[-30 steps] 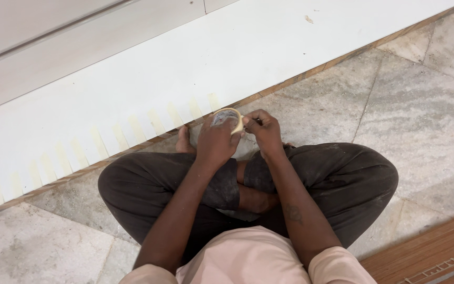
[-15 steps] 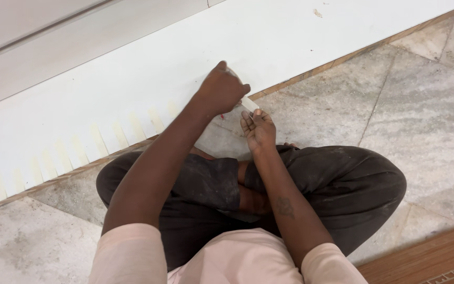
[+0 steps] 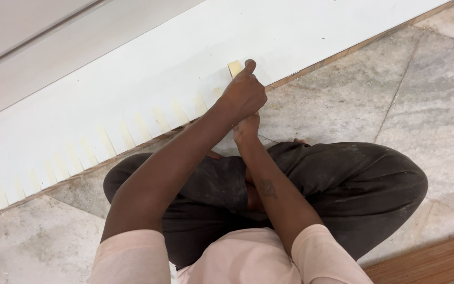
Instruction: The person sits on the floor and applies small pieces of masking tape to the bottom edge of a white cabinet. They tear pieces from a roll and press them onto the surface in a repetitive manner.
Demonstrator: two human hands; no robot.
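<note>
- Head view, only 1 view: person sits cross-legged on a grey marble floor [image 3: 374,100], dark trousers, pale pink short sleeves.
- White board [image 3: 148,73] lies flat ahead, running diagonally from lower left to upper right; its near edge is a bare wood-coloured strip touching the floor.
- Row of short tan tape strips [image 3: 132,129] sits along that near edge, each folded from the board face down over the edge, evenly spaced, fading out toward the left.
- Newest tape piece [image 3: 234,68] is at the right end of the row, stuck on the board face just above the edge.
- Left hand [image 3: 244,94] reaches across the body, fingers curled into a loose fist, 1 digit stuck out with its tip pressing on the right side of that tape piece. Nothing pinched, just pressing.
- Right hand [image 3: 246,128] sits directly under the left hand, mostly hidden by it; cannot tell whether its fingers are spread or closed, or whether it holds anything.
- Brown wooden flooring [image 3: 437,263] shows at the bottom right corner, well apart from both hands.
</note>
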